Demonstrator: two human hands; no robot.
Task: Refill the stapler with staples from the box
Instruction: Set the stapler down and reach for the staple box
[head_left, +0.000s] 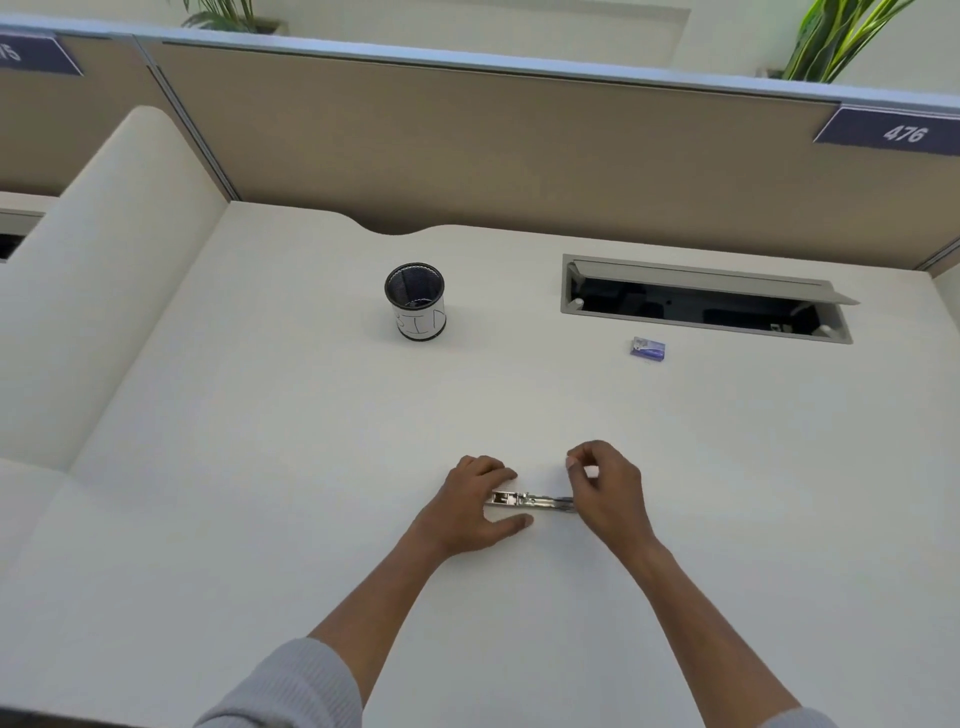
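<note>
A small metal stapler (527, 501) lies flat on the white desk (260, 467), long axis running left to right. My left hand (475, 506) grips its left end between thumb and fingers. My right hand (605, 488) is over the stapler's right end, which it hides; its thumb and forefinger are pinched together above the desk, and I cannot tell whether something small is between them. The small purple staple box (648, 348) sits farther back on the right, well apart from both hands.
A black mesh pen cup (415, 301) with a white label stands at the back centre. An open cable hatch (701, 299) is cut into the desk behind the box. A beige partition wall runs along the back; a raised cream divider is at the left.
</note>
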